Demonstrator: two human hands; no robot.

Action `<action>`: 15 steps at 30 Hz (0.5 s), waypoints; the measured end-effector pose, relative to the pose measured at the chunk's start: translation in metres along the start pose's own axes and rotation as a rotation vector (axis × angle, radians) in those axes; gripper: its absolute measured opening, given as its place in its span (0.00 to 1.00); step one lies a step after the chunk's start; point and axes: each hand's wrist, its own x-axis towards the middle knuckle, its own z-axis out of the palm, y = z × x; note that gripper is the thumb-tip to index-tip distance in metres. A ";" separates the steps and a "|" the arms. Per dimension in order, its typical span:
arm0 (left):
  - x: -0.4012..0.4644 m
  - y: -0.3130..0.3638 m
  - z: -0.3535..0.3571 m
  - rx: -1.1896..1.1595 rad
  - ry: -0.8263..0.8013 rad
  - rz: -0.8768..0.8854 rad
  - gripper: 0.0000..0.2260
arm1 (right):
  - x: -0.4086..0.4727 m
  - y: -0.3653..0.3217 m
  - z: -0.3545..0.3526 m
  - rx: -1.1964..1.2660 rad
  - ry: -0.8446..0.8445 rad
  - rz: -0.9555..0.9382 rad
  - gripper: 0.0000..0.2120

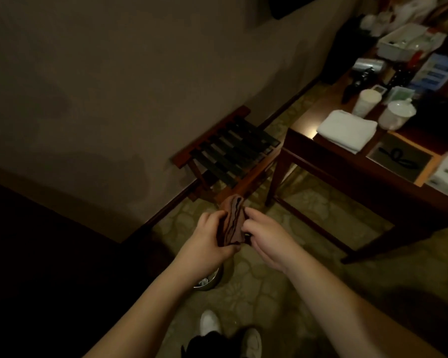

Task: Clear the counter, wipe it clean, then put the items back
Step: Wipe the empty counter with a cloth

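A folded brown cloth (232, 220) is held upright between both hands in front of me, over the carpet. My left hand (204, 237) grips its left side and bottom. My right hand (265, 235) pinches its right edge with curled fingers. The wooden counter (329, 151) stands to the right, carrying a folded white towel (347, 130), two white cups (366, 102), a hair dryer (365, 69), a white tray (401, 38), blue packets (435, 71) and a dark leather mat (401, 158).
A wooden luggage rack (228, 153) with dark straps stands against the wall, left of the counter. A small metal bin (208, 280) sits on the patterned carpet under my left wrist. A dark surface (36, 254) fills the lower left. My shoes (210, 322) show at the bottom.
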 end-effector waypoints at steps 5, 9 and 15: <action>0.039 0.003 0.016 0.020 -0.107 0.016 0.33 | 0.016 0.003 -0.028 0.048 0.060 0.010 0.23; 0.076 -0.001 0.019 -0.034 -0.179 -0.009 0.33 | 0.039 -0.003 -0.047 0.051 0.082 0.029 0.18; 0.152 -0.021 0.012 -0.360 -0.291 -0.138 0.24 | 0.101 -0.022 -0.071 0.033 0.110 0.067 0.20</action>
